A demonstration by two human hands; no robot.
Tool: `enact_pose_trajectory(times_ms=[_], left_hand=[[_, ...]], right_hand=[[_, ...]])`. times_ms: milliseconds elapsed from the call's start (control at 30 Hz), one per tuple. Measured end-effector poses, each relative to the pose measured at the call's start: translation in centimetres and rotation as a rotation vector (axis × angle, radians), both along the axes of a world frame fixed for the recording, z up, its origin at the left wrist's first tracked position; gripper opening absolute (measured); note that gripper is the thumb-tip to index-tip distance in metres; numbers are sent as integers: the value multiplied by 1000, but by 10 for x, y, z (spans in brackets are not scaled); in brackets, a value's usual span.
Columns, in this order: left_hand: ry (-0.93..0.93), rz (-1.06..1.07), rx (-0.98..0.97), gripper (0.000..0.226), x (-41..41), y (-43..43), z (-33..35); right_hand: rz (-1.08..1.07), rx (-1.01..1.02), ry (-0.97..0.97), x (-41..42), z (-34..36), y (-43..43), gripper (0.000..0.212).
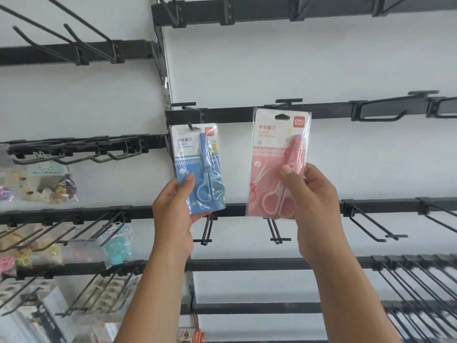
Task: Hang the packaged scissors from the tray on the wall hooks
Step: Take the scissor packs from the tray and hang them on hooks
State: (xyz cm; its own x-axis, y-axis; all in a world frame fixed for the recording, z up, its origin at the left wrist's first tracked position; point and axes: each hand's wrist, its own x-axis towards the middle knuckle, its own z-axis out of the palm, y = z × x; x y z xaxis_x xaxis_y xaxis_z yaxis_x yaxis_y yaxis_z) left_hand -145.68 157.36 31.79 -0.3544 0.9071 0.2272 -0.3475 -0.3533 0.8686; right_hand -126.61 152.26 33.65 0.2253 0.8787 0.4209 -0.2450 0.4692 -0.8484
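Both hands pinching packs low, keeping hang holes free: left hand (173, 211) blue pack (197, 167) on hook (190, 126), right hand (314, 204) pink pack (277, 159) nearing the next.

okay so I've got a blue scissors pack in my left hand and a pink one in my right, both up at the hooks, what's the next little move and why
Probably push the blue pack back along its hook and release the left hand. The hook tip already appears to be through its hang hole, whereas the pink pack in the right hand appears unhooked, its hole just below its hook.
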Motion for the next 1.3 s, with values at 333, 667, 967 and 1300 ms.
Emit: enact_pose_trajectory(times_ms=[333,667,967,1300], left_hand=[[93,72,53,8,-8,3,-9],[40,17,34,8,-8,10,-14],[96,11,12,17,0,7,-16],[534,463,20,21,-8,-42,-29]], right_hand=[[-8,-7,10,11,-2,11,14],[-41,-75,-91,21,-9,29,18],[-125,-98,-191,22,-15,39,22],[-561,-76,-895,25,-25,-3,56]])
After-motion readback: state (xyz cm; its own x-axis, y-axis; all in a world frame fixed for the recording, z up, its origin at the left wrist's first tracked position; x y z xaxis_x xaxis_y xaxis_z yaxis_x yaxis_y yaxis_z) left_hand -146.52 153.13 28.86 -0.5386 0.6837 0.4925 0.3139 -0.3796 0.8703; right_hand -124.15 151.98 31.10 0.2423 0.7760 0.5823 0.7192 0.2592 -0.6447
